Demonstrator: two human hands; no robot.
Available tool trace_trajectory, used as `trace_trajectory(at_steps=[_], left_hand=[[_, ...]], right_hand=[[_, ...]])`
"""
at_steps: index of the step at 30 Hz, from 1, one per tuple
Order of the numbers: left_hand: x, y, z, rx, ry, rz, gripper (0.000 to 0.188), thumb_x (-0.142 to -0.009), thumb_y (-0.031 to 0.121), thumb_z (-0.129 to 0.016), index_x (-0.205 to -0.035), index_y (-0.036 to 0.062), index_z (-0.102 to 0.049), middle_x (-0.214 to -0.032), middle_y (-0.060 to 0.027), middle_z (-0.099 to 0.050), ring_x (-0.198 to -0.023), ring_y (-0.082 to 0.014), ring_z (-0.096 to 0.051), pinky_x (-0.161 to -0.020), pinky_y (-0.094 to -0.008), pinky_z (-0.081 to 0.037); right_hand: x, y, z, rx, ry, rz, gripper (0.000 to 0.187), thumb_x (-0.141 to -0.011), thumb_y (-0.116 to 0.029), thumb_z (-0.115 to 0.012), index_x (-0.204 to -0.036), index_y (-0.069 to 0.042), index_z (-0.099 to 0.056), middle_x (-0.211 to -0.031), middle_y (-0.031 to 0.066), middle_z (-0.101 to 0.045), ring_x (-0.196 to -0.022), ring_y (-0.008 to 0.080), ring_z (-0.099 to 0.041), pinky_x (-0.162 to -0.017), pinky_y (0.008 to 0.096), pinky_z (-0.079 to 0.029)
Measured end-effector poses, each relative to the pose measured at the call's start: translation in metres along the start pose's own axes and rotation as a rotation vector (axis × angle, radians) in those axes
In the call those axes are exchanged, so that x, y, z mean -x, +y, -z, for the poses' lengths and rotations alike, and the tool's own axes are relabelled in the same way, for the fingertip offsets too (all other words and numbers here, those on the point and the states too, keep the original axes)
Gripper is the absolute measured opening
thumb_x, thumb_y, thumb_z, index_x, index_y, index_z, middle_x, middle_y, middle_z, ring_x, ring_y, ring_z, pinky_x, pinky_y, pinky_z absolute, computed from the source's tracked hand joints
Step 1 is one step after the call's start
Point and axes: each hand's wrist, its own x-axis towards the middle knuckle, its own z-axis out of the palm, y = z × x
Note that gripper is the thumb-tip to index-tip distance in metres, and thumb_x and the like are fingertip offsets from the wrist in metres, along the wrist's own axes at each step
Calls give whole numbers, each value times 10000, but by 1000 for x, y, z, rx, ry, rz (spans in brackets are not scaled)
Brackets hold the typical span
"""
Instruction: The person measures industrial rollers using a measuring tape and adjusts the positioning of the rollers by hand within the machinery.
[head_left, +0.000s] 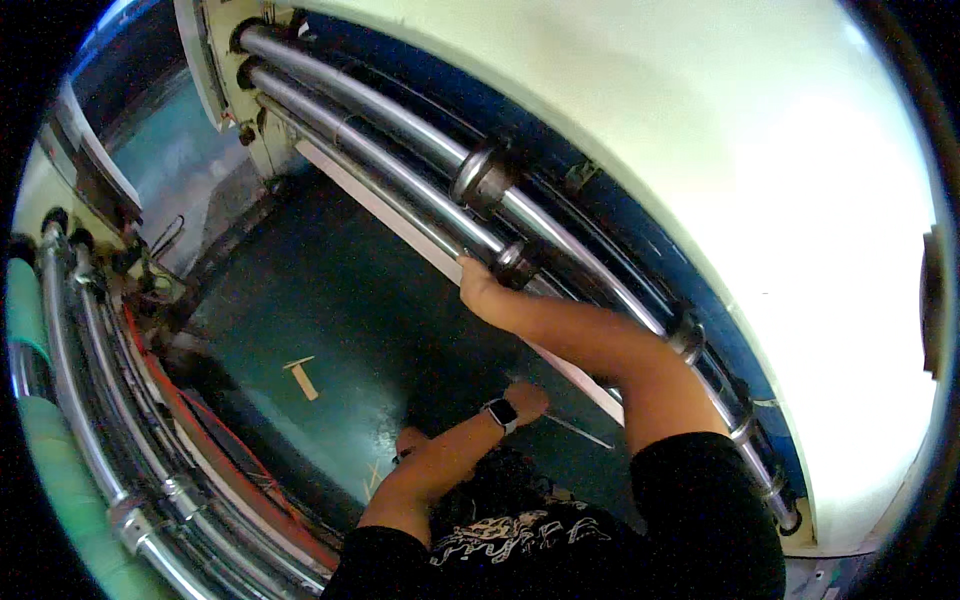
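Note:
My right hand [483, 292] reaches across to the long pale strip [385, 215] that runs along the lower edge of the metal rollers. Its fingers are closed over the strip, and the thumb side lies close to a thin metal rod [420, 222] just above it. Nearer to me is my left hand [527, 402], with a dark square-faced watch [502, 414] on the wrist. That hand looks fist-like; what it holds, if anything, cannot be made out. Beside it a thin white strip [580, 430] slants toward the lower right.
Long shiny rollers [390, 95] with dark collars cross the far side under a large cream machine cover [740, 150]. More rollers [90, 400] and a green-wrapped roll [60, 480] stand at left, beside red cables [205, 410]. Pale scraps [304, 381] lie on the dark green floor [270, 300].

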Motion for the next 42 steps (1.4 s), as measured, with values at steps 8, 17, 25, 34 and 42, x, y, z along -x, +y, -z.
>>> trace_trajectory(at_steps=[8,17,25,34,42], left_hand=[[91,-24,45,71,-98,157,112,-694,67,-514,-671,4,-604,-701,-168,-588,-640,-314,-586,-541,-424,-484],[189,-154,118,-31,-227,245,162,-720,115,-490,-707,6,-609,-728,-178,-585,-664,-341,-587,-566,-438,-480],[222,-301,143,-293,-377,-19,179,-710,178,-529,-785,50,-628,-797,-179,-606,-708,-344,-593,-610,-446,-488],[253,-320,227,-244,-458,346,217,-750,265,-532,-828,92,-638,-831,-135,-609,-784,-329,-583,-659,-433,-476],[300,-316,248,-151,-482,402,240,-773,297,-529,-812,85,-635,-796,-141,-601,-788,-316,-570,-689,-422,-460]], right_hand=[[-4,-1,6,-9,-72,59,292,-829,-252,-412,-950,-80,-615,-973,126,-584,-861,211,-505,-765,382,-361],[8,-3,14,-313,-284,93,303,-842,-247,-365,-965,-101,-601,-958,110,-573,-801,193,-501,-674,384,-402],[-27,-60,-6,-987,462,-1284,106,-647,-196,-585,-599,-103,-564,-511,71,-478,-466,237,-478,-395,380,-383],[6,19,6,-1422,-434,-496,184,-729,-136,-561,-859,-36,-643,-825,101,-601,-772,250,-581,-543,340,-457],[87,17,-8,-2053,-390,-1008,339,-740,-199,-563,-980,39,-531,-945,183,-580,-866,268,-592,-691,384,-497]])
